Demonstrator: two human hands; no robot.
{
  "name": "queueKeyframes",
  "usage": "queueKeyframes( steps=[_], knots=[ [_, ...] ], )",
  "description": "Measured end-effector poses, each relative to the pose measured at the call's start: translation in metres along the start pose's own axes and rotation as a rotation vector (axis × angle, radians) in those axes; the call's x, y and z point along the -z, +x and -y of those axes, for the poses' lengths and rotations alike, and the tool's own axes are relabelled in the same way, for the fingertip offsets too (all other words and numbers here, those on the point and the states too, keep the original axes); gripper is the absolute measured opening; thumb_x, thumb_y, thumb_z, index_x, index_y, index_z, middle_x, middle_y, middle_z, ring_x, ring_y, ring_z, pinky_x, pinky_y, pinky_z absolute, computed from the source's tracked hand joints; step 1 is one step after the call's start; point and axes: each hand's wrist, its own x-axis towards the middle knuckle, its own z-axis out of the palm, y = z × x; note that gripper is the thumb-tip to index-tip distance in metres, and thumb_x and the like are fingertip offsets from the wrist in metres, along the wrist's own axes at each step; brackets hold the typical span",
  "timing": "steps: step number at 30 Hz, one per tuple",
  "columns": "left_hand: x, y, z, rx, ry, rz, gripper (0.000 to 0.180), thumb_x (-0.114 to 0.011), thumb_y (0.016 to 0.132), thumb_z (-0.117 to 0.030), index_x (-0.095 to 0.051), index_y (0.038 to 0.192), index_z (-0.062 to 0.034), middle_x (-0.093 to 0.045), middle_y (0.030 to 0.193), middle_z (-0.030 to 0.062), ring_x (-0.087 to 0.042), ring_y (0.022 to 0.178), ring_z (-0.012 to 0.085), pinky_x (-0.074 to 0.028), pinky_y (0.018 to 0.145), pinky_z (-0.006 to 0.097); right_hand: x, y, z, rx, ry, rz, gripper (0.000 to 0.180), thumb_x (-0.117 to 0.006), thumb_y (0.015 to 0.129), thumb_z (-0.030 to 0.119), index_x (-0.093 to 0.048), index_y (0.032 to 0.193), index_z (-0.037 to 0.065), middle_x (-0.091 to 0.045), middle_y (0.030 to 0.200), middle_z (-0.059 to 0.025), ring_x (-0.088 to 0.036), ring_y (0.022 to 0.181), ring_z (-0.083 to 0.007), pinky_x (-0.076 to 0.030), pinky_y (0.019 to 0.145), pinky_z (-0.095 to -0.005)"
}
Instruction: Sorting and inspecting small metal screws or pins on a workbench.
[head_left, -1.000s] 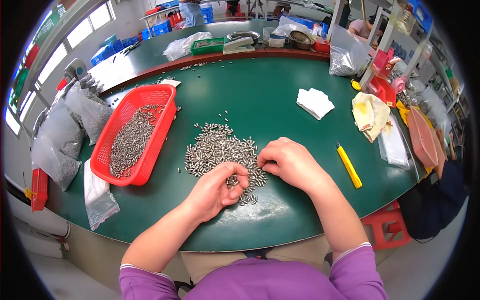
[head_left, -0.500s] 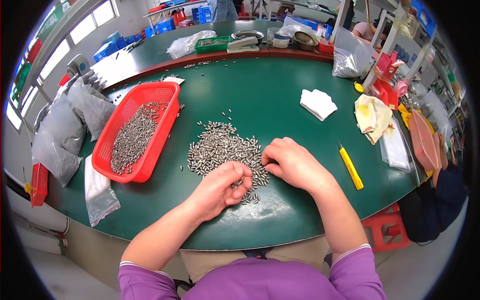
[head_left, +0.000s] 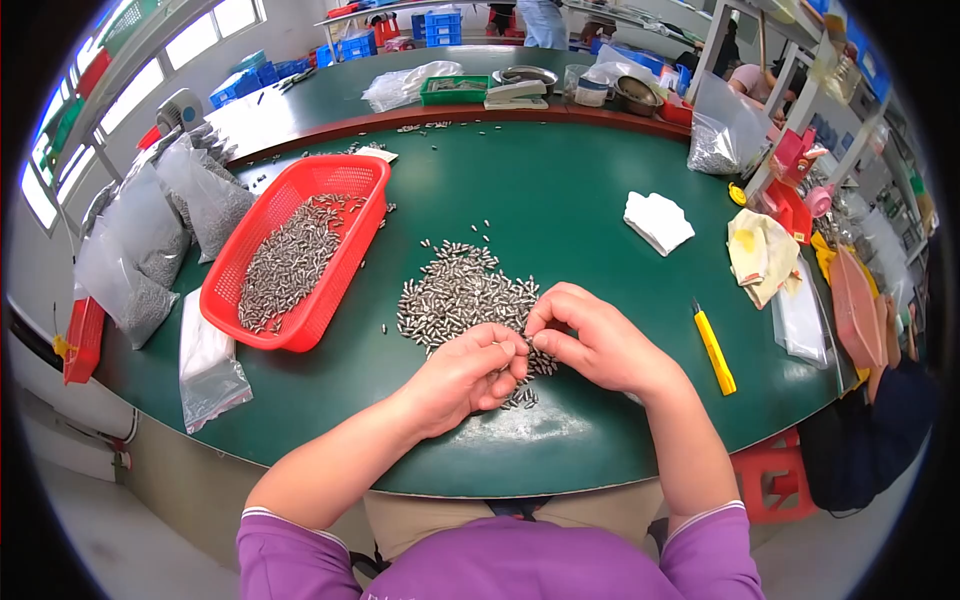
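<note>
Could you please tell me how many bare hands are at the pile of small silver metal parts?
2: the bare left hand is at the near side of the pile of small silver metal parts, the bare right hand at its right side.

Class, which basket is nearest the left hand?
The red basket holding metal pieces, left of the pile. The green basket is farther back, the small red one farther left, the pink one far right.

On the table (head_left: 580,180), a heap of parts (head_left: 460,290) lies between a basket (head_left: 350,262) of parts toward the left edge and a cutter (head_left: 715,352) toward the right, with a cloth (head_left: 762,255) beyond the cutter.
</note>
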Motion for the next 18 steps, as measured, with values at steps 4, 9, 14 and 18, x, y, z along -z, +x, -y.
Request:
queueKeyframes(
  steps=[4,9,14,18],
  knots=[
    [-0.001,0.0,-0.001,-0.004,-0.017,0.007,0.012,-0.048,0.091,-0.017,-0.048,0.096,-0.0061,-0.054,0.083,0.0037,-0.044,0.06,0.0074,-0.032,0.048,0.019,-0.003,0.0,0.003,0.082,0.005,0.008,0.006,-0.059,0.083,0.008,-0.057,0.088,0.005,-0.054,0.086,-0.0046,-0.053,0.083,-0.0179,-0.044,0.072,-0.0284],
    [-0.001,0.0,-0.001,-0.017,0.011,0.0,0.014,-0.05,0.092,-0.02,-0.047,0.095,-0.0069,-0.054,0.081,0.0024,-0.044,0.059,0.0063,-0.032,0.046,0.019,-0.009,0.003,0.0,0.155,-0.006,-0.069,0.006,-0.061,0.081,0.007,-0.059,0.086,0.005,-0.057,0.083,-0.0041,-0.055,0.081,-0.0191,-0.045,0.072,-0.0297],
    [-0.001,0.0,0.001,-0.012,0.044,-0.029,0.013,-0.049,0.092,-0.02,-0.047,0.095,-0.0074,-0.054,0.081,0.0023,-0.044,0.059,0.0063,-0.032,0.046,0.019,-0.01,0.003,0.0,0.225,-0.041,-0.128,0.006,-0.062,0.078,0.006,-0.062,0.084,0.006,-0.058,0.08,-0.004,-0.056,0.079,-0.0202,-0.045,0.071,-0.0305],
    [0.0,0.002,0.001,-0.039,0.015,-0.003,0.012,-0.045,0.093,-0.016,-0.049,0.097,-0.0055,-0.052,0.082,0.006,-0.042,0.057,0.0075,-0.033,0.044,0.018,0.003,0.001,-0.004,0.105,-0.248,-0.227,0.008,-0.062,0.076,0.009,-0.062,0.084,0.008,-0.058,0.082,-0.0058,-0.056,0.083,-0.0253,-0.046,0.073,-0.0347]
  ],
)
